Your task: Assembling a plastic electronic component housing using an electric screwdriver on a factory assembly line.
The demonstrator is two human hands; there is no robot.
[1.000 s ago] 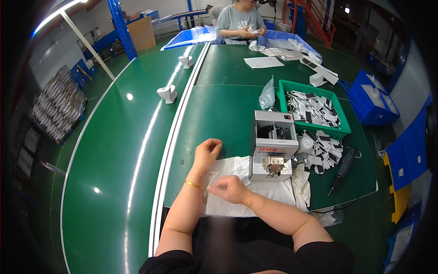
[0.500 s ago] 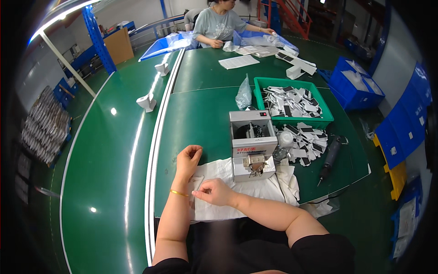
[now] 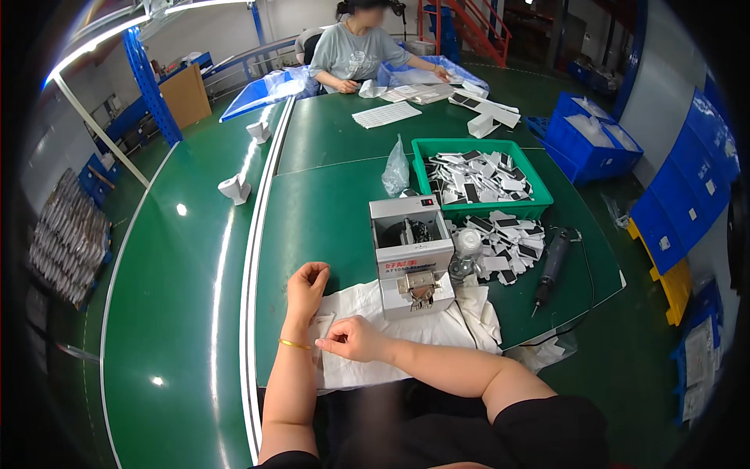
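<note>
My left hand (image 3: 308, 288) hovers by the left edge of a white cloth (image 3: 351, 301), its fingers curled in. Just below and to its right, my right hand (image 3: 353, 339) is closed over the cloth, thumb and fingers together, with the thumb close to my left wrist. What either hand holds, if anything, is too small or hidden to make out. A gold bangle (image 3: 294, 344) circles my left wrist. On the cloth, right of my hands, stands a grey-white benchtop machine (image 3: 414, 262) with an open top well and a metal mechanism at its front.
A green bin (image 3: 539, 209) full of small white-and-black parts stands behind the machine, beside a loose pile of parts (image 3: 508, 244). A corded power screwdriver (image 3: 553, 266) lies at right. White fittings (image 3: 234, 189) rest on the left green surface. Across the table sits a co-worker (image 3: 355, 55).
The whole view has shifted, so the table and machine appear farther left. Both hands keep nearly the same closed pose.
</note>
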